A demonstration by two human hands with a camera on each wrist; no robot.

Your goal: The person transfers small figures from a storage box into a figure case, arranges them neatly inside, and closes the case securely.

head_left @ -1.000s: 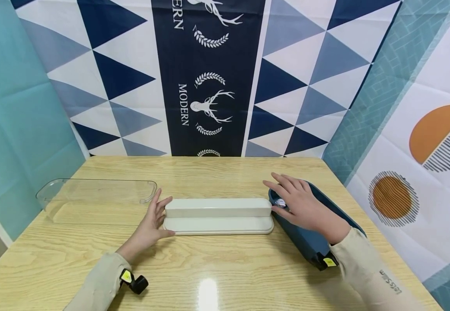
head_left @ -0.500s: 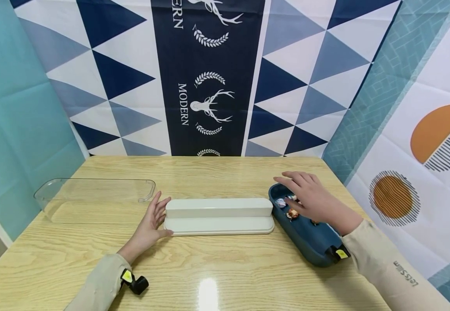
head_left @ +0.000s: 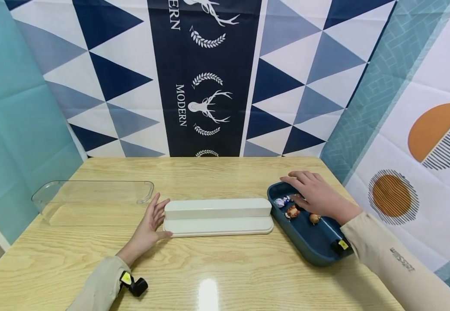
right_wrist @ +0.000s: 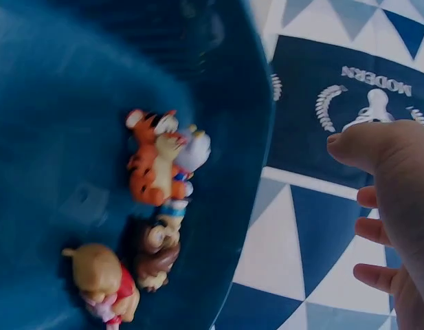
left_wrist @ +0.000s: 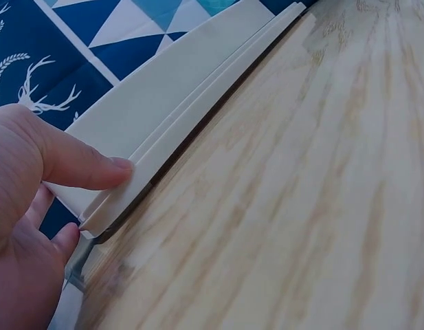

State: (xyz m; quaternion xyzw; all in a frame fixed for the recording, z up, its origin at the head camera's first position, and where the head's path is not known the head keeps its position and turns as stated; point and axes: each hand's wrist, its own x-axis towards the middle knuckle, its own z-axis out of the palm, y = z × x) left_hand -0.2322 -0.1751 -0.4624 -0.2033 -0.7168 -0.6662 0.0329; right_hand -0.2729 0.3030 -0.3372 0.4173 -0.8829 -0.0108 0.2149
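A white stepped stand (head_left: 218,224) lies lengthwise on the wooden table. My left hand (head_left: 147,231) holds its left end, with the thumb along the front ledge (left_wrist: 167,141) and the fingers around the end. My right hand (head_left: 316,194) hovers over a dark blue tray (head_left: 296,244), fingers loosely bent and nothing between them. Inside the tray are several small figurines: an orange striped tiger (right_wrist: 153,161), a bear in red (right_wrist: 105,282), a brown-and-cream one (right_wrist: 157,251) and a pale lilac one (right_wrist: 196,151). The right hand partly covers the group in the head view.
On the left of the table lies a clear plastic cover (head_left: 96,181), close to my left fingers. The tray's rim sits right at the stand's right end. A patterned cloth (head_left: 205,77) hangs behind the table's back edge.
My right hand has drawn back to the right over the tray, bringing the figurines into sight. My left hand and the stand have stayed in place.
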